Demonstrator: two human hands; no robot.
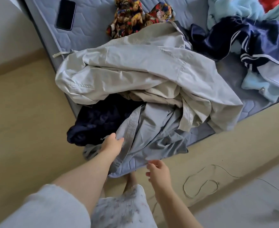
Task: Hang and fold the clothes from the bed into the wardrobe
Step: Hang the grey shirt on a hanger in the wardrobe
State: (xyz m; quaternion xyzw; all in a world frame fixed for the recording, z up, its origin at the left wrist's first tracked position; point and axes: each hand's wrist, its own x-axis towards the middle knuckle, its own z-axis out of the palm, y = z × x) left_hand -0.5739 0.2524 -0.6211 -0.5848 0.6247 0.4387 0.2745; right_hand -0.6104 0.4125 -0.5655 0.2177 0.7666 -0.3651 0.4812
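At the near corner of the mattress [89, 40], the clothes heap overhangs the edge. A grey-blue garment [152, 134] with a stitched band along one side lies lowest, creased and partly hanging off the corner. A navy garment [99, 120] is bunched just to its left, touching it. A large pale grey garment [135, 68] is draped over both, with beige ribbed fabric [160, 94] showing under its fold. Your left hand [113, 142] is on the banded edge of the grey-blue garment and seems to pinch it between thumb and fingers, though blur prevents a firm finding. Your right hand [158, 171] hovers just beside the mattress corner, fingers loosely curled, holding nothing and clear of the fabric. Farther back lie a multicoloured printed garment [135, 17], a shiny navy striped garment [250, 38], a light blue fleece [234, 7] and a red item [273, 2]. Printed patches on the multicoloured garment are too small to read. A dark phone [66, 14] lies well apart from the heap. A thin cord [201, 186] lies looped on the floor [20, 129] to your right.
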